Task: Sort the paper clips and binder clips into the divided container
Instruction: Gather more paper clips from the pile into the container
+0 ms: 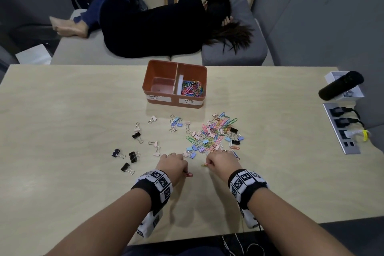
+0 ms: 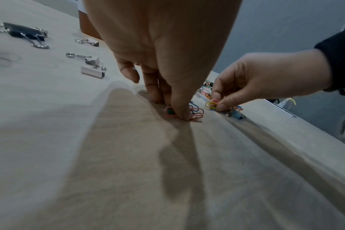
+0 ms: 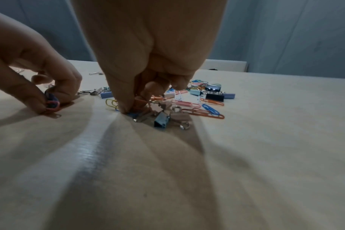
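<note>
**Both hands gathering paper clips at the near edge of the pile**

The left hand [image 1: 173, 164] had its fingers [image 2: 179, 109] curled down onto a few paper clips [image 2: 189, 112], a pink one plainest, pinching them against the bench [image 1: 72, 100]. The right hand [image 1: 223, 163] pinched a small bunch of clips [image 2: 213, 104], yellow and pink among them, at the near edge of the mixed pile [image 1: 214, 133]. Blue binder clips [image 3: 161, 119] lay touching that bunch, just under the right fingers [image 3: 124, 102].

The orange container [image 1: 204, 75] stood well beyond the pile; its right half, labelled for paper clips, held a colourful heap, while the left half, labelled for binder clips, looked nearly bare. Black binder clips [image 1: 133, 157] lay scattered to the left.

To do this step well, each hand would probably need to lift slowly and check that no binder clip handle was hooked through a wire loop. Tangled clips tend to drag neighbours along, so a slight shake over the bench before carrying the bunch to the right half seemed wise.
</note>
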Demonstrator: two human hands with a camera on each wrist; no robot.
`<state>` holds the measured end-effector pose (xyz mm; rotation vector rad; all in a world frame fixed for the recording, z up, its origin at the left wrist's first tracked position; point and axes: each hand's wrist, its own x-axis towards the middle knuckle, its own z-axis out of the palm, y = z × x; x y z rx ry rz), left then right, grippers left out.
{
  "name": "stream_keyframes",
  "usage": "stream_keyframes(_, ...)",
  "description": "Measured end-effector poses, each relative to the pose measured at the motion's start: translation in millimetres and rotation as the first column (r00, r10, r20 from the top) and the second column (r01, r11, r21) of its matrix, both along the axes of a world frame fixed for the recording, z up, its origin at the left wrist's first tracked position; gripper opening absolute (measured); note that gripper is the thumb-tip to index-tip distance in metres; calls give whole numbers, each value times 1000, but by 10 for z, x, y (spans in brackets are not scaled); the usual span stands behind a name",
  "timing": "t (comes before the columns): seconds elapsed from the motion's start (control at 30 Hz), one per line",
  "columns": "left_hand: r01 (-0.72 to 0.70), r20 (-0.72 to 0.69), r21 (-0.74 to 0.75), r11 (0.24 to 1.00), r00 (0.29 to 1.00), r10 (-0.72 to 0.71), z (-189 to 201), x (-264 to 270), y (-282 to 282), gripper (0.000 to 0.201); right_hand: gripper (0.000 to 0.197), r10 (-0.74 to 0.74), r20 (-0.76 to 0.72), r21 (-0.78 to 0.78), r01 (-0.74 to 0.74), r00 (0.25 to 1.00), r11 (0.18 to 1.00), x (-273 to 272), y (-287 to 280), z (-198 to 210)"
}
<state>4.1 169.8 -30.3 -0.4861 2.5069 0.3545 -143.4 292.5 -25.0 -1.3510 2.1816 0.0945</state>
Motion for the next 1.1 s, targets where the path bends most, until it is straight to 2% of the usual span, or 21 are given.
stream_keyframes(0.17, 42, 1, -46, 998, 999, -42, 4, 25, -29, 26, 14, -205, 99, -162, 219, 974, 962, -27, 115, -18)
stream_keyframes(0.3, -17, -21, -3, 1000, 1000, 17, 11, 48, -36, 29, 19, -317, 132, -169, 336, 939, 927, -53, 54, -13)
stream_keyframes(0.4, -123, -58, 52, 991, 990, 126, 31, 82, -81, 28, 23, -328, 120, -117, 342, 937, 932, -42, -63, -19)
stream_keyframes(0.5, -194, -100, 75, 978, 975, 201, 55, 122, -149, 21, 17, -340, 49, -50, 343, 939, 938, -17, -174, -37)
stream_keyframes(0.6, -234, -116, 78, 969, 963, 241, 71, 135, -210, 19, 13, -340, -22, -15, 339, 940, 941, 20, -230, -28)
stream_keyframes(0.77, -269, -128, 132, 954, 950, 285, 83, 146, -248, 18, 12, -310, -53, 13, 311, 949, 950, 23, -258, 5)
stream_keyframes(0.97, -239, -131, 159, 958, 957, 261, 92, 74, -192, 18, 15, -249, -35, -41, 247, 968, 968, 55, -198, 67)
stream_keyframes(1.1, -248, -146, 187, 951, 950, 277, 94, 32, -249, 15, 13, -312, 114, -78, 321, 943, 944, 30, -93, 113)
